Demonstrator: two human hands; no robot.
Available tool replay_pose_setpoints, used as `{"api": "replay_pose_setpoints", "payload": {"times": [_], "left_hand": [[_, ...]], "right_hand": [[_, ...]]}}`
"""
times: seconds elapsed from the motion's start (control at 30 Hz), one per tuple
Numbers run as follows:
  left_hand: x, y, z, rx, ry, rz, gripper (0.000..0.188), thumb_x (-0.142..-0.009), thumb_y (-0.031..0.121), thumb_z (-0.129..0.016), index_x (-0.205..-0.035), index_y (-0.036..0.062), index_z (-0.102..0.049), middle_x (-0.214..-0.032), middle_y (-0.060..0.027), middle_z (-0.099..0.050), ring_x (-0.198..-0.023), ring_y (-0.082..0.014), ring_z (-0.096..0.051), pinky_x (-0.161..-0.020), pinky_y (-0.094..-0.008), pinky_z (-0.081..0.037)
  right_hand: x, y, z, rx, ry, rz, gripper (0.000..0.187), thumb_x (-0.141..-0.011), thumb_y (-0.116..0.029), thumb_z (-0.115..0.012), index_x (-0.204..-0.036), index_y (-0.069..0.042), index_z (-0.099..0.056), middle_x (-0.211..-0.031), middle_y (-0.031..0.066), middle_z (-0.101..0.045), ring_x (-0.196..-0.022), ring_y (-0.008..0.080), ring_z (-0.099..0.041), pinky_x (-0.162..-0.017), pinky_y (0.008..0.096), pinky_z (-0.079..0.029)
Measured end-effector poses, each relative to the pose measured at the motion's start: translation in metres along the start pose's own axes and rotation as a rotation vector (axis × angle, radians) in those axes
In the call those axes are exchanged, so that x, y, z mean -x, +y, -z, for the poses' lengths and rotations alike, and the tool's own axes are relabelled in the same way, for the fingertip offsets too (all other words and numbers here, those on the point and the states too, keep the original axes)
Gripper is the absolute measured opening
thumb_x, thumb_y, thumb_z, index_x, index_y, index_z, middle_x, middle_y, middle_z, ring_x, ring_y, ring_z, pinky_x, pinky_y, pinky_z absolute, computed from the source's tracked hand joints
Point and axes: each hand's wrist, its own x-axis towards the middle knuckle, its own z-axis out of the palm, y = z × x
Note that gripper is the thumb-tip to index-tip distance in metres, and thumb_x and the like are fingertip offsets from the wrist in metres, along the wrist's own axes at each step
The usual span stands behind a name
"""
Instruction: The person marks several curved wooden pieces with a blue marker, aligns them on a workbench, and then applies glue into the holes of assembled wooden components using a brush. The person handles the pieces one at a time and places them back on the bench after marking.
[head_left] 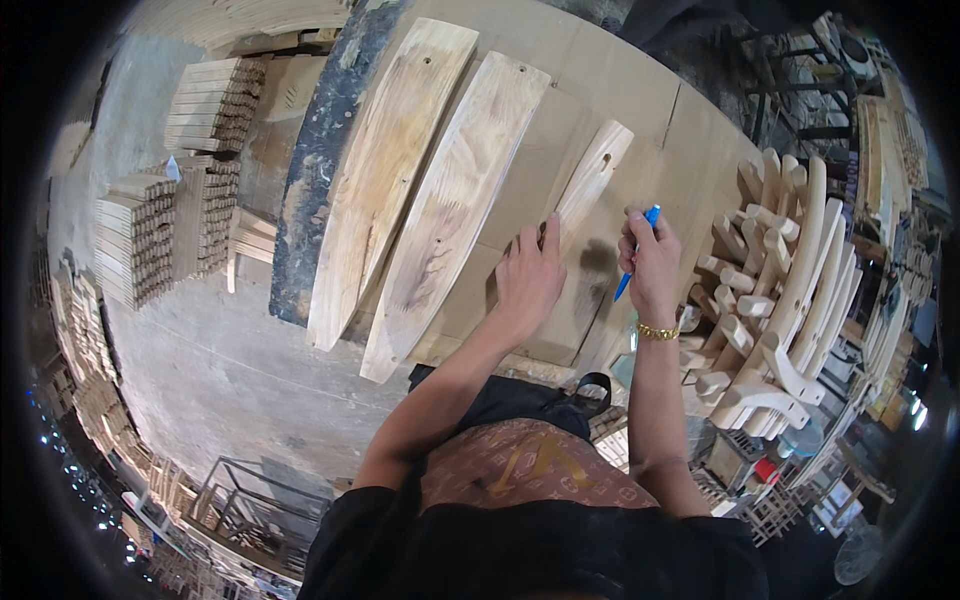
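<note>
My left hand [528, 275] lies flat, fingers spread, on the near end of a narrow curved wooden slat [594, 175] that rests on a cardboard-covered bench [640, 110]. My right hand [650, 262], with a gold bracelet at the wrist, is closed around a blue pen [637, 250] held point down just right of the slat. Two wider curved wooden boards, one at the far left [385, 175] and one beside it [455, 200], lie side by side to the left of the slat.
A pile of curved wooden chair parts [775, 300] stands right of the bench. Stacks of cut wooden pieces [140, 235] sit on the concrete floor [220, 370] at left. A metal frame [250, 500] lies lower left.
</note>
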Motion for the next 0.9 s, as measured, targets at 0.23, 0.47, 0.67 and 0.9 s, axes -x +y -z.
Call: {"api": "replay_pose_setpoints", "payload": {"times": [0.23, 0.47, 0.67, 0.9], "left_hand": [[0.06, -0.029, 0.019, 0.09, 0.196, -0.174, 0.052, -0.077, 0.017, -0.068, -0.124, 0.001, -0.05, -0.109, -0.0175, -0.054, -0.099, -0.0336, -0.054, -0.081, -0.0396, -0.047], [0.118, -0.097, 0.095, -0.127, 0.461, -0.06, 0.046, -0.071, 0.006, -0.072, -0.115, -0.0011, -0.058, -0.107, -0.0164, -0.055, -0.099, -0.0339, -0.051, -0.083, -0.0392, -0.042], [0.132, -0.125, 0.105, -0.042, 0.274, -0.169, 0.049, -0.073, 0.006, -0.072, -0.118, -0.0012, -0.055, -0.115, -0.0178, -0.051, -0.102, -0.0339, -0.049, -0.086, -0.0399, -0.042], [0.123, -0.141, 0.113, 0.071, 0.164, -0.327, 0.049, -0.07, 0.001, -0.072, -0.116, -0.0019, -0.056, -0.116, -0.0187, -0.051, -0.101, -0.0334, -0.05, -0.082, -0.0383, -0.044]], "right_hand": [[0.019, 0.006, -0.013, 0.097, -0.116, 0.0, 0.017, -0.089, -0.016, -0.058, -0.094, 0.0, -0.059, -0.073, 0.001, -0.054, -0.049, 0.0049, -0.044, -0.04, 0.0202, -0.031], [0.02, 0.02, -0.09, 0.064, -0.238, -0.057, 0.017, -0.083, -0.015, -0.062, -0.082, 0.002, -0.06, -0.068, 0.0033, -0.057, -0.047, 0.0068, -0.049, -0.039, 0.0206, -0.033], [0.017, 0.045, -0.133, -0.029, -0.042, -0.024, 0.018, -0.082, -0.014, -0.064, -0.074, 0.002, -0.059, -0.061, 0.0022, -0.054, -0.045, 0.0083, -0.049, -0.039, 0.0234, -0.035], [0.019, 0.057, -0.145, 0.076, 0.19, 0.095, 0.021, -0.08, -0.016, -0.065, -0.068, 0.0, -0.058, -0.055, -0.0007, -0.05, -0.045, 0.0077, -0.047, -0.042, 0.0252, -0.038]]}}
